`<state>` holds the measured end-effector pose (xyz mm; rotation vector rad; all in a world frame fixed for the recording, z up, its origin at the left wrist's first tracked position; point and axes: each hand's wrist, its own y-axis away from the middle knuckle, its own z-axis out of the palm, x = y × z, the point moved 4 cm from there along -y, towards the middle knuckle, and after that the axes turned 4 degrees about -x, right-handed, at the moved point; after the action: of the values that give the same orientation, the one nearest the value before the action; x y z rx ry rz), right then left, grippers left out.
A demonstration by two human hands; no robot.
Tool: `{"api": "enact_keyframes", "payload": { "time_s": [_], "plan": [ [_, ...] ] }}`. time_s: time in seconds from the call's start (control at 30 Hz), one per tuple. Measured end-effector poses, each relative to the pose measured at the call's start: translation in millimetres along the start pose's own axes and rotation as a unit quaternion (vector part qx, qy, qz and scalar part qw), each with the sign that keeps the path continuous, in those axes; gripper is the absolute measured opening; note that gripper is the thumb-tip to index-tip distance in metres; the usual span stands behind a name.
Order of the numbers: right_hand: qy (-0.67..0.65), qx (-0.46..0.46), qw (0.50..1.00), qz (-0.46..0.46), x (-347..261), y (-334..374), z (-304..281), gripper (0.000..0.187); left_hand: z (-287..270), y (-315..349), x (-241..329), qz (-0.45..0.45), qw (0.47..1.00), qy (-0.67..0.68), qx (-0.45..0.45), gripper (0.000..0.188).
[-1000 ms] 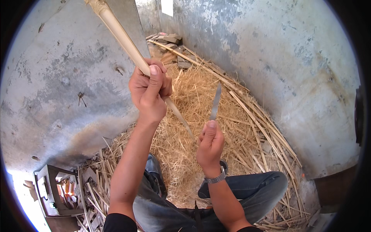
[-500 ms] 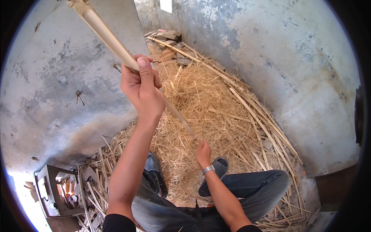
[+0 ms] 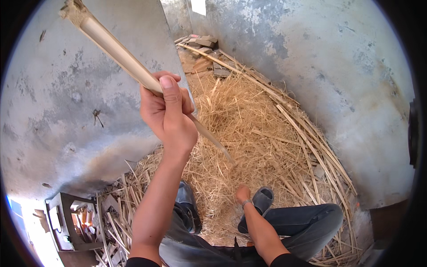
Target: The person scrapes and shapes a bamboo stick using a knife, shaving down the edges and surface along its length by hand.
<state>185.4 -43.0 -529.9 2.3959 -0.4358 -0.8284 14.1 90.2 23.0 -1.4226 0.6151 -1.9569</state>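
My left hand (image 3: 168,113) is closed round a long, pale split bamboo strip (image 3: 116,50), thumb uppermost. The strip slants from a rough, knotted end at the upper left, through the fist, to a thinner lower end over the shavings. My right hand (image 3: 243,193), with a watch at the wrist, is low in front of my feet, apart from the strip's lower end. Its fingers look curled in; whatever they may hold is hidden. Fine straw-coloured shavings (image 3: 218,178) lie in a thick heap under both hands.
Long bamboo strips (image 3: 307,129) run along the foot of the right wall (image 3: 338,80). Wooden blocks (image 3: 205,42) are stacked in the far corner. A dark box-like frame (image 3: 66,222) stands at lower left beside loose sticks (image 3: 120,213). My slippered feet (image 3: 263,200) rest among the shavings.
My right hand has drawn back toward me, away from the strip's lower end. My left hand keeps its hold on the strip. The whole view has shifted slightly.
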Motion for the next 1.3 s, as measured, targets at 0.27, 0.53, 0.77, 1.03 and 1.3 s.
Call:
{"api": "enact_keyframes", "payload": {
  "time_s": [0.27,0.53,0.77,1.03,1.3],
  "plan": [
    [-0.315,0.356,0.869,-0.141,-119.4,58.1,-126.0,0.038,-16.7,-21.1,-23.0,-0.01,0.994,-0.065,0.084,0.03],
    [-0.235,0.206,0.949,0.045,-46.1,-1.9,-15.4,0.045,-10.9,-21.7,-20.2,0.009,0.993,-0.074,0.095,0.031],
    [-0.296,0.266,0.91,0.114,15.5,36.8,-8.6,0.052,-23.2,-10.0,-3.6,-0.019,0.996,-0.01,0.09,0.046],
    [-0.413,0.322,0.848,-0.082,-85.8,72.5,-113.6,0.042,-11.3,-5.8,25.5,-0.108,0.971,0.207,-0.058,0.054],
    [-0.597,0.191,0.757,-0.184,-135.0,138.1,-170.4,0.032,-24.5,-8.7,89.4,0.084,0.995,0.028,-0.035,0.026]
  ]
}}
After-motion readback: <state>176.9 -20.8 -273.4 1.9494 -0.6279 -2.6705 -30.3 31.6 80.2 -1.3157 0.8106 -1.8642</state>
